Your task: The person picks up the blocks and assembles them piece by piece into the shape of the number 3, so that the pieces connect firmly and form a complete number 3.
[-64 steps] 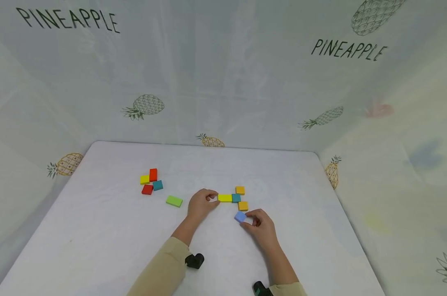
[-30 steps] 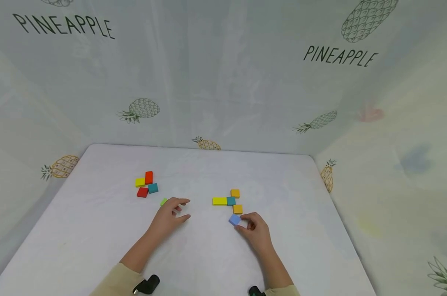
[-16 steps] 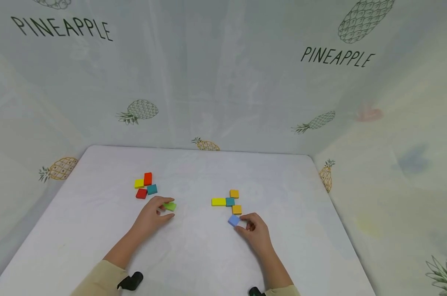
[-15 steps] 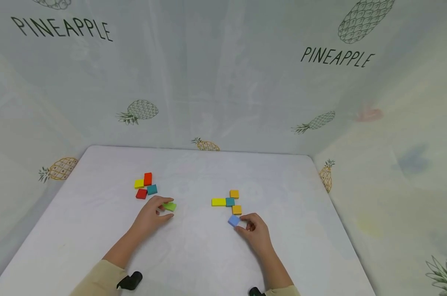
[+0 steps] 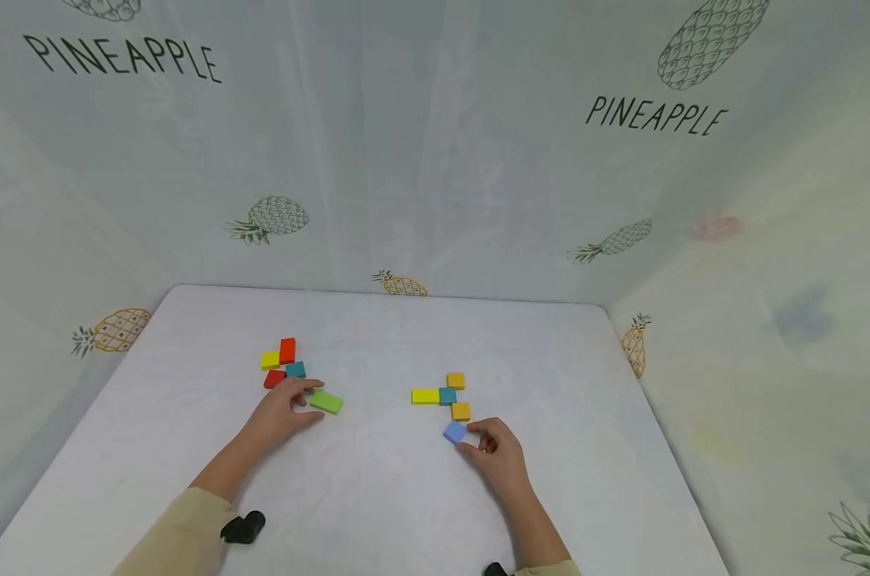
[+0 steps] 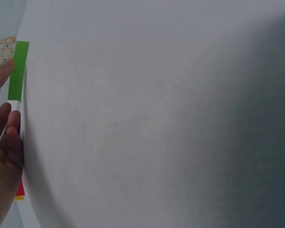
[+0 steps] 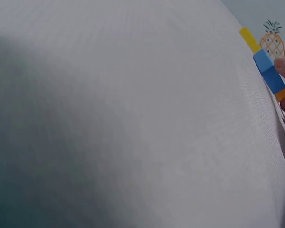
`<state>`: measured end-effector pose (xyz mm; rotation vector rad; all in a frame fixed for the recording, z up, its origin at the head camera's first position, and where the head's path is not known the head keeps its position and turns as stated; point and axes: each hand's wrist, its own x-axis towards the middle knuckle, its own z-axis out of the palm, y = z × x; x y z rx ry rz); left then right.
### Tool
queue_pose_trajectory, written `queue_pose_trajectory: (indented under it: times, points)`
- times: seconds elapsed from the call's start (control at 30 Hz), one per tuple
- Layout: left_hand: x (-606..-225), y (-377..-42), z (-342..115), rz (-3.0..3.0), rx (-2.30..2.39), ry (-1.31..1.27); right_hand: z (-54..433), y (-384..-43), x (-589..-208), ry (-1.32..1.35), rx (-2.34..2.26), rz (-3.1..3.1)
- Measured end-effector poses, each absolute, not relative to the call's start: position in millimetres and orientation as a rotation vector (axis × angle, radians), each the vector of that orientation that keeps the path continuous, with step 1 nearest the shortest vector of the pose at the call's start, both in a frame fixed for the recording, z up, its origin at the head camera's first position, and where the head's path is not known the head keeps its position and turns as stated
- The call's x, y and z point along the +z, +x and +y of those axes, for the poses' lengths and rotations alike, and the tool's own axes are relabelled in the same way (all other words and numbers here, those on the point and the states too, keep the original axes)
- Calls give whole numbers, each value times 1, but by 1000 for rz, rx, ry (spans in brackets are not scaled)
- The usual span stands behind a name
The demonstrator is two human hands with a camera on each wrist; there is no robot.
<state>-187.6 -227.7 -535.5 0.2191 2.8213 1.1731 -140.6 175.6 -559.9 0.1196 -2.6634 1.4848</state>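
In the head view my left hand [image 5: 276,412] is spread beside a light green rectangular block [image 5: 326,402], thumb and index finger apart near its left end. That green block [image 6: 19,71] stands past the fingertips in the left wrist view. My right hand [image 5: 501,456] pinches a blue square block [image 5: 455,432] by its near right corner, between thumb and index finger. Just beyond it lie an orange block [image 5: 460,411], a teal block [image 5: 447,396], a yellow rectangular block [image 5: 425,396] and another orange block [image 5: 455,381]. The yellow and teal blocks form a row.
At the left of the white table [image 5: 377,496] lies a cluster: an orange-red block [image 5: 287,350], a yellow block [image 5: 270,360], a teal block [image 5: 295,370] and a red block [image 5: 274,378], partly behind my left hand. A pineapple-print cloth [image 5: 406,160] hangs behind the table.
My left hand has left the yellow block, moved left over the green block, and now sits at its left end. The right hand has kept its pinch on the blue block.
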Motion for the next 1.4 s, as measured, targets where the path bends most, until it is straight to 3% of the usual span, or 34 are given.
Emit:
queue_pose_trajectory:
  times: [0.77, 1.4]
  points:
    - [-548, -199, -238, 2804, 1192, 217, 176, -141, -564, 124, 1460, -2656]
    - [-538, -188, -217, 2777, 1210, 109, 176, -141, -562, 142, 1457, -2663]
